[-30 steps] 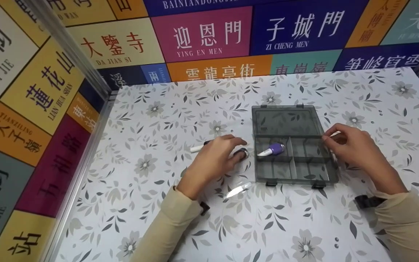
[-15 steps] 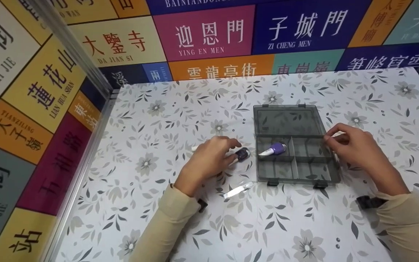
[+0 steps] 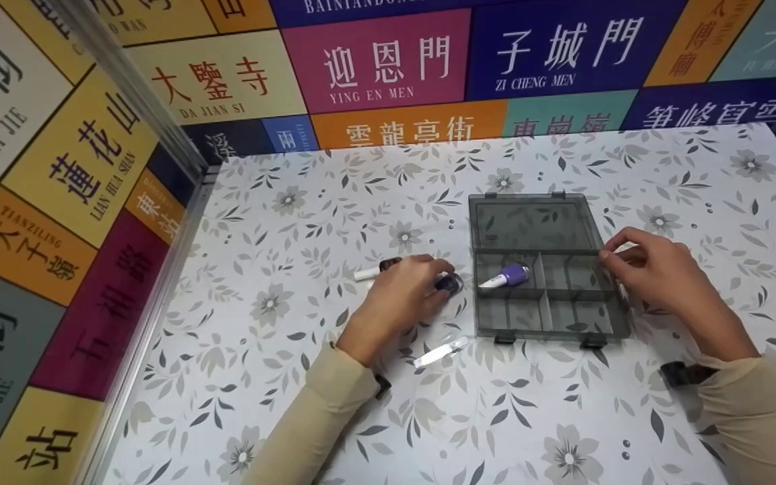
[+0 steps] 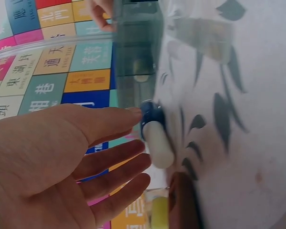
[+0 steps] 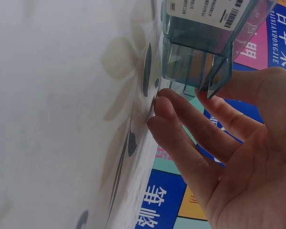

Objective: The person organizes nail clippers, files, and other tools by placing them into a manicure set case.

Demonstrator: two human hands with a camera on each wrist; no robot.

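Note:
My left hand (image 3: pixel 398 293) reaches over a dark nail polish bottle (image 3: pixel 450 284). Its thumb tip meets the dark glass in the left wrist view, and the white cap (image 4: pixel 158 145) stays uncovered beside the loosely extended fingers. A grey see-through compartment box (image 3: pixel 576 313) lies with its lid laid back. Inside its upper left compartment rests a purple nail polish bottle (image 3: pixel 513 274) with a white cap. At the box's right edge, near the hinge, my right hand (image 3: pixel 657 269) pinches the rim between thumb and fingertips. The right wrist view shows those fingers under the box corner (image 5: pixel 219 76).
Behind the left hand lies another dark nail polish bottle (image 3: pixel 389 263) with a white cap, partly covered. A clear bottle with a shiny white cap (image 3: pixel 442 351) lies in front of the box's left side. Printed wall panels (image 3: pixel 388 67) border the flower-patterned table (image 3: pixel 307 229).
My left hand drew back slightly from the dark bottle half a second ago, then came forward over it again. The right hand and the box stay in place.

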